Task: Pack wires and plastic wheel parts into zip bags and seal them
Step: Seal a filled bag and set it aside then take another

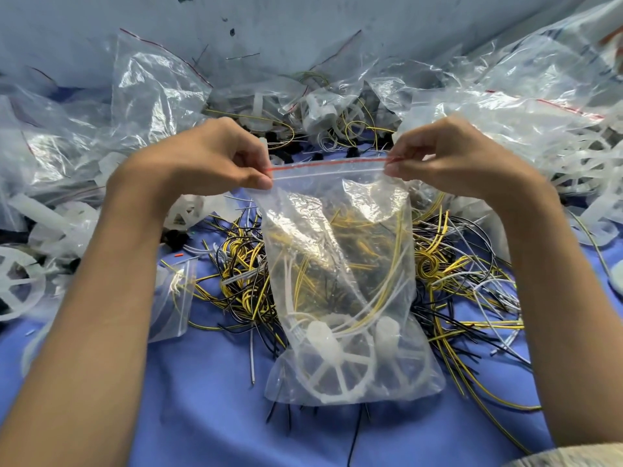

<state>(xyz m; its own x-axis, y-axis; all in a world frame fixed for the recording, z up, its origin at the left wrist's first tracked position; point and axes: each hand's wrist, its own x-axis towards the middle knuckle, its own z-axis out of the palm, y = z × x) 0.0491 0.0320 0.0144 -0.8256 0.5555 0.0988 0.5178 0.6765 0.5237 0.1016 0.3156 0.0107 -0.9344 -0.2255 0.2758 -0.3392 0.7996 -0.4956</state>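
Note:
A clear zip bag with a red strip along its top hangs upright in the middle of the view. My left hand pinches the left end of its zip strip. My right hand pinches the right end, and the strip is stretched flat between them. Inside, at the bottom, lie a white plastic wheel part and some yellow and white wires. The bag's bottom rests on the blue cloth.
Loose yellow, black and white wires spread over the cloth behind the bag. Several crumpled empty zip bags and white wheel parts pile up left, right and behind. A small bag lies at left.

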